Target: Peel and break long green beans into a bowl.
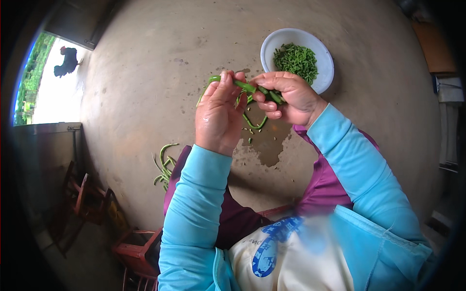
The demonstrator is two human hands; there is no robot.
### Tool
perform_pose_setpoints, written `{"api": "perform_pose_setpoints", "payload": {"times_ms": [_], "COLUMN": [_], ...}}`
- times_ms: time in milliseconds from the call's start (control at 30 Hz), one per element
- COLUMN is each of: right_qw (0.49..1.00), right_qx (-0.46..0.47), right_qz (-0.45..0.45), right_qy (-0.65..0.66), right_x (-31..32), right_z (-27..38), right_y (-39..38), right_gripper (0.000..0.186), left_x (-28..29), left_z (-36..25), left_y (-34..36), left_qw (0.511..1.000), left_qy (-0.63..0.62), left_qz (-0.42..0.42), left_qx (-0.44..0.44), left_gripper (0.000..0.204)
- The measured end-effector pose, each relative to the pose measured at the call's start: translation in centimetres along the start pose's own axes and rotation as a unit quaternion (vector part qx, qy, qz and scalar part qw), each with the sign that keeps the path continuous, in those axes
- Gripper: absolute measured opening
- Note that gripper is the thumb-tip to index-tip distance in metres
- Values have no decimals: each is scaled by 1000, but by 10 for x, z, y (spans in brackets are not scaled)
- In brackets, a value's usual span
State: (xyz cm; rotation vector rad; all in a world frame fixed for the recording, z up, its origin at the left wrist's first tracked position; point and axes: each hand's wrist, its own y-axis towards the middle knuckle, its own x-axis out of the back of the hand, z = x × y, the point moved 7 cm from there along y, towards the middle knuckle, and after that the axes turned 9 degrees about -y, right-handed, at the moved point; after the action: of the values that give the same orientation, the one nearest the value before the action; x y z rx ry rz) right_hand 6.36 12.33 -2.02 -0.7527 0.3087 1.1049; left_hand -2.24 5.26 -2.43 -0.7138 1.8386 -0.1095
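Note:
My left hand (218, 109) grips a long green bean (214, 78) between fingers and thumb, at the centre of the view. Just to its right, my right hand (288, 99) is closed on several short green bean pieces (274, 97), its fingertips close to the bean's end. Beneath both hands, loose long beans (253, 125) lie on the floor among small scraps and a wet patch. A white bowl (325, 62) behind my right hand holds a heap of cut green bean pieces (294, 57).
More long beans (165, 169) lie beside my left leg on the concrete floor (160, 58). Red wooden chairs (85, 194) stand at the lower left, and a red seat (136, 245) is under me. A black chicken (66, 62) stands outside the open doorway.

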Motion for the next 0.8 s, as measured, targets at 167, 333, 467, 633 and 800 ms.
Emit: {"api": "perform_pose_setpoints", "payload": {"times_ms": [167,333,467,633,800], "right_qw": [999,997,967,988,995], "right_qx": [-37,59,124,-15,-62], "right_qz": [9,-41,-89,-116,-8], "right_qy": [7,6,203,97,75], "right_x": [-13,3,39,24,-9], "right_z": [-1,1,18,3,-5], "right_y": [1,4,4,-2,-3], "right_gripper": [21,18,17,13,15], "left_x": [-2,-2,12,2,-3], "left_z": [5,8,-3,-3,3], "left_y": [2,1,8,0,-3], "left_qw": [998,998,996,998,1000], "left_qy": [53,-44,-71,-69,5], "left_qz": [27,-49,-44,-10,12], "left_qx": [9,8,-27,8,21], "left_gripper": [11,11,9,7,12]}}
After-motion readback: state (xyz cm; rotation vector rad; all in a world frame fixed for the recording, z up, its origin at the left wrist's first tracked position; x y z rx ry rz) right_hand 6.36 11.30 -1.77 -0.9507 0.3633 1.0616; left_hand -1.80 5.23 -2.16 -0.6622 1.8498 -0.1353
